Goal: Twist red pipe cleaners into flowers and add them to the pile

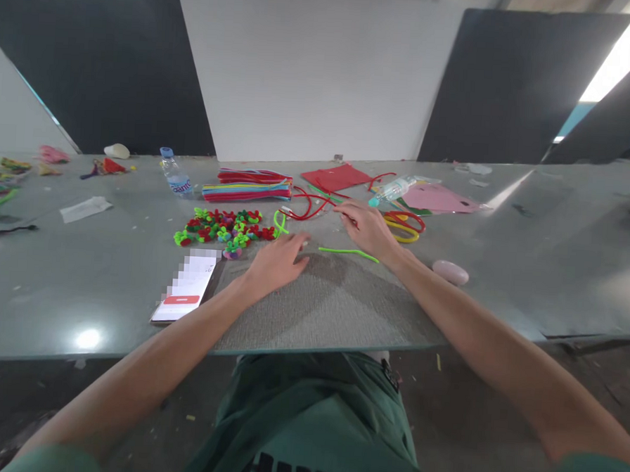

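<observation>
My left hand (278,261) rests palm down on the grey mat (321,314), fingers stretched toward a bent green pipe cleaner (280,223). My right hand (367,226) reaches further out, its fingertips pinched at a red pipe cleaner (309,206) that loops on the table. A straight green pipe cleaner (348,252) lies just below the right hand. A pile of small red and green pipe-cleaner shapes (221,229) sits left of the left hand. A striped bundle of pipe cleaners (248,189) lies behind the pile.
A phone (185,296) lies by the mat's left edge. A water bottle (173,173), red sheet (336,176), pink sheet (438,199), glue tube (394,191), yellow and red rings (406,225) and a pink oval object (450,272) are on the grey table (556,263). Scraps lie far left.
</observation>
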`<state>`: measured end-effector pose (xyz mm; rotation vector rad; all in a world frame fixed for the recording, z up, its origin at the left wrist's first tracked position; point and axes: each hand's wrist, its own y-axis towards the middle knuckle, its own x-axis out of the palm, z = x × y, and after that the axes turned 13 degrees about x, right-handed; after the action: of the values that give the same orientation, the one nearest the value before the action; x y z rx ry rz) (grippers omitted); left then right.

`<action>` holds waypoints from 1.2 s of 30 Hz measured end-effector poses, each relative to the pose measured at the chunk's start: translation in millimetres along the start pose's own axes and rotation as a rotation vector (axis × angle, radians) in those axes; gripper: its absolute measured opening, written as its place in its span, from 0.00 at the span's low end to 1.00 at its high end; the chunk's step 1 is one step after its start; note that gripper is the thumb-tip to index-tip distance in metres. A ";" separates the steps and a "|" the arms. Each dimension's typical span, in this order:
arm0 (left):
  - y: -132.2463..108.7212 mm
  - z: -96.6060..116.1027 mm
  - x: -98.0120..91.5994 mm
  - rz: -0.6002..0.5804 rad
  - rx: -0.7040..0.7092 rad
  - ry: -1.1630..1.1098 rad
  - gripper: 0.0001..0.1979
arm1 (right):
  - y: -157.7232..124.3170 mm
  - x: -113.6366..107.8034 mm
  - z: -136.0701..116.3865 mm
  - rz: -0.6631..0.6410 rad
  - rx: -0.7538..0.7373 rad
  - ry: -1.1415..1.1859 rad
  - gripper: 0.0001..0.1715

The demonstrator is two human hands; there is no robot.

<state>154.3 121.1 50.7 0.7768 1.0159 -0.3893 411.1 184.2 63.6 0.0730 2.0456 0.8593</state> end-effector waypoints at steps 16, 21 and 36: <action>8.2 -12.2 -20.2 1.054 -0.224 -0.885 0.21 | -24.6 20.6 -50.7 -0.318 -0.616 -0.230 0.15; 7.9 -11.3 -21.5 1.046 -0.202 -0.905 0.10 | -27.6 11.7 -57.9 -0.338 -0.657 -0.208 0.13; 7.4 -2.7 -14.6 0.731 -0.182 -1.104 0.10 | 5.7 -21.0 42.7 0.007 0.355 -0.380 0.10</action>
<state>150.1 127.3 65.4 0.5774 -0.2823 -0.0416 454.4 204.3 66.4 0.4081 1.8119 0.4354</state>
